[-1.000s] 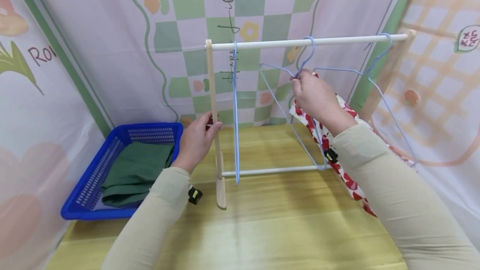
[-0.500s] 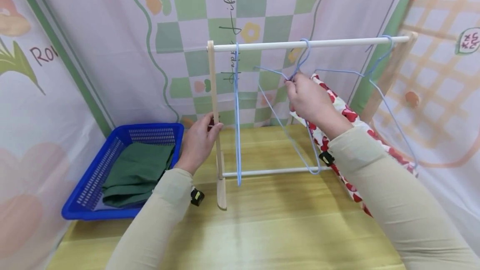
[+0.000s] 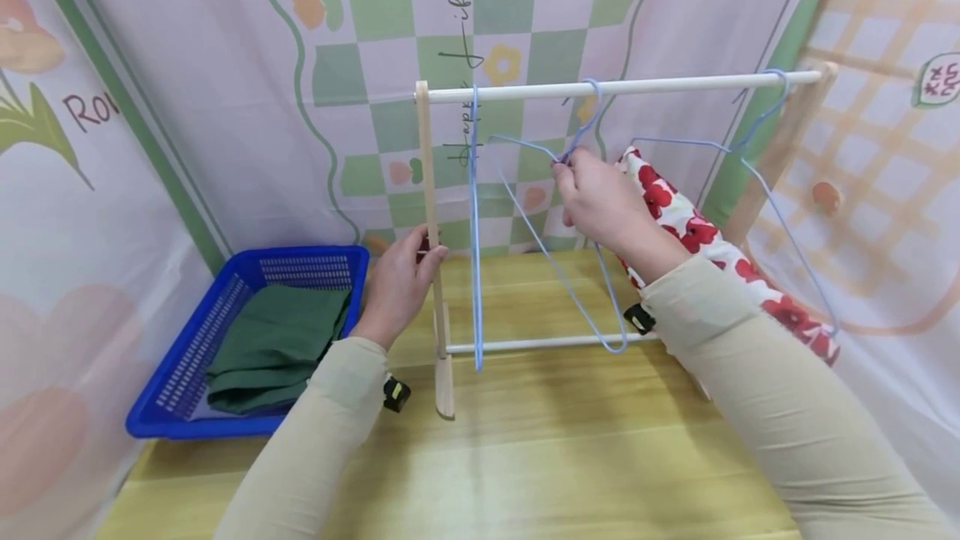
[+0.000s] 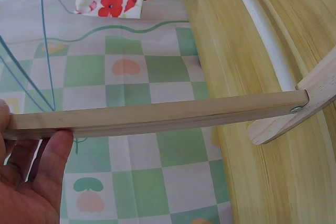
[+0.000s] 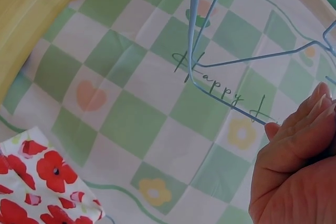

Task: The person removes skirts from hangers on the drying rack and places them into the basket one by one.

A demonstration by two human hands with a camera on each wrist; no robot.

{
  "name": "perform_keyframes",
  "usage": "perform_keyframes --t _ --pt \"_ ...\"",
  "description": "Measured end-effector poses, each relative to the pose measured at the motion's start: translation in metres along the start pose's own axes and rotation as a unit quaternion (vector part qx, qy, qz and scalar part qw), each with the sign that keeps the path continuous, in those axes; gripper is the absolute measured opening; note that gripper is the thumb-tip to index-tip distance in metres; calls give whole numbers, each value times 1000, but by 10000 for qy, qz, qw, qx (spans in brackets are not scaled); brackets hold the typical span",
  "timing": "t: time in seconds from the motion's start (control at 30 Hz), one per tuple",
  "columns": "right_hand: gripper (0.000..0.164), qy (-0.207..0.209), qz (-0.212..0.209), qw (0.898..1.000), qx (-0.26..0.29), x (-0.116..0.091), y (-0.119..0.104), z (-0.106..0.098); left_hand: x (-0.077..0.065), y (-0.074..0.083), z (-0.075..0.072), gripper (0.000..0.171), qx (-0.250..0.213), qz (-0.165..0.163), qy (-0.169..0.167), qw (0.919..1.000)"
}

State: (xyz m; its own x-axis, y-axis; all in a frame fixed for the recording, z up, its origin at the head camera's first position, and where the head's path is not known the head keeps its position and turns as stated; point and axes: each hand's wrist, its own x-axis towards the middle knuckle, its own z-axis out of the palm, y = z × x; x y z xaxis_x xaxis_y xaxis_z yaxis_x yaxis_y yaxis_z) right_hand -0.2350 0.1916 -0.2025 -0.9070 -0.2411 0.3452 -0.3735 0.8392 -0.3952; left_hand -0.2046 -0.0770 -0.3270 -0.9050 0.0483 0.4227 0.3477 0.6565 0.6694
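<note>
My right hand pinches the neck of the middle blue wire hanger, whose hook sits over the white top rail of a small clothes rack. The fingers and thumb of my left hand grip the rack's left wooden upright. To the right, behind my right forearm, a white cloth with red flowers hangs on the rack, partly hidden. Another blue hanger hangs edge-on near the left upright. The right-hand hanger is hooked at the rail's far right end.
A blue plastic basket with a folded green cloth stands left of the rack on the wood-grain table. The white lower bar joins the rack's feet. Printed curtains enclose the table behind and at both sides.
My right hand has slid the middle hanger leftward along the rail, away from the floral cloth. My left hand stays on the upright.
</note>
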Motion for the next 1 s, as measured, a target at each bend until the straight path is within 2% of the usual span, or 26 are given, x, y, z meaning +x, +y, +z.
perform_keyframes --t 0.5,0.73,1.0 --pt "36 -197 -161 9995 206 1 -13 5 0 -1 0 33 -58 -22 36 10000" --pt "36 -204 -232 9992 236 2 -18 9 0 -1 0 33 -109 130 32 9999" --pt "34 -164 -227 9992 273 4 -25 13 1 -1 0 37 -79 61 44 9999"
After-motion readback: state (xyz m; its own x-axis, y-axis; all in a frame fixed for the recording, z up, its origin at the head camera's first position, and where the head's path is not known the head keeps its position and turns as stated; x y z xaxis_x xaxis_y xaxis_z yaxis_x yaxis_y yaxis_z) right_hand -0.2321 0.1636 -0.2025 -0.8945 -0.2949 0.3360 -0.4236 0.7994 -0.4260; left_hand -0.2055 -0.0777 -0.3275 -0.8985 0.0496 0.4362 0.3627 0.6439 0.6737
